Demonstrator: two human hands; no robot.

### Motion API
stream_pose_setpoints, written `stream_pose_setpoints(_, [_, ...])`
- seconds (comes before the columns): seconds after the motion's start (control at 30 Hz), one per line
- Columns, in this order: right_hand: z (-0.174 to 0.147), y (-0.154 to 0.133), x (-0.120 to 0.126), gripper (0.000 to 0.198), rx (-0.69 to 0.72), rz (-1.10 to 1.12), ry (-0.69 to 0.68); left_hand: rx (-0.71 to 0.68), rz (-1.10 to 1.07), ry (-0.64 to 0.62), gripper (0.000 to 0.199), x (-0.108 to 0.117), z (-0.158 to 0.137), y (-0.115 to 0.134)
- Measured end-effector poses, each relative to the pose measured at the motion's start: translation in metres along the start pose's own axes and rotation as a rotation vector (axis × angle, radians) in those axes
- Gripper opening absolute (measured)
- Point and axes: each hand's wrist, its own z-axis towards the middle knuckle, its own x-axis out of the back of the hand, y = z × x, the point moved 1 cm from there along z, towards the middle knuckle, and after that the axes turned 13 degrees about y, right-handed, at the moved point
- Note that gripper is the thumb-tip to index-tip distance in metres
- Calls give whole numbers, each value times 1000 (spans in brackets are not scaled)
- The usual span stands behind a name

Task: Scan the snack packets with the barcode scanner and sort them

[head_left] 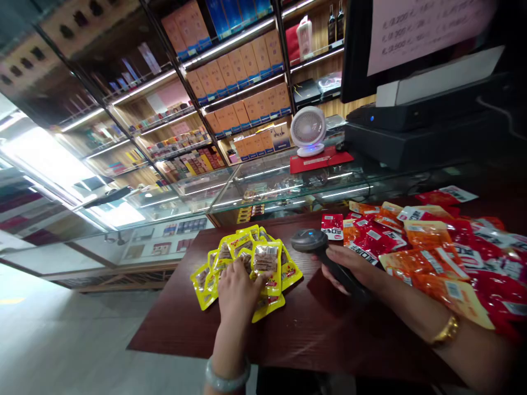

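Gripping scanner [345, 275], right hand [359, 265]; touching yellow packets [267, 258], left hand [239, 291], can't tell if pinching. On dark-red tabletop [321, 334], facing glass counter [263, 185], far shelves [242, 93]; crowded right by red, orange packets [436, 262].

the pink paper [411, 35] on the monitor [357, 55] carries lines ending in figures like 200, 300 and 500, the rest blurred. red packets [331, 226] bear bold chinese characters, 口 among them. print on the yellow packets [267, 259] is illegible.
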Motion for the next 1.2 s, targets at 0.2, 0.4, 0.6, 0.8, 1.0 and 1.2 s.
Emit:
stream_pose_setpoints(0.2, [-2, -1, 1, 41, 23, -32, -31, -44, -92, -85, 33, -8, 2, 3])
stream_pose_setpoints(0.4, [-1, -1, 4, 42, 62, 4, -42, 182, -623, -3, 25, -5, 18, 10])
stream_pose_setpoints(0.6, [-5, -21, 7, 43, 132, 40, 39, 122, -831, 14, 28, -8, 44, 52])
stream_pose_setpoints(0.8, [-2, -30, 10, 43, 169, 54, 109, 127, -897, -22, 29, -26, 56, 77])
stream_pose_setpoints(1.0, [0, -32, 15, 40, 154, 100, 144, 105, -921, -78, 29, -40, 58, 84])
stream_pose_setpoints(1.2, [1, -30, 15, 47, 130, 78, 155, 96, -921, -61, 26, -46, 56, 85])
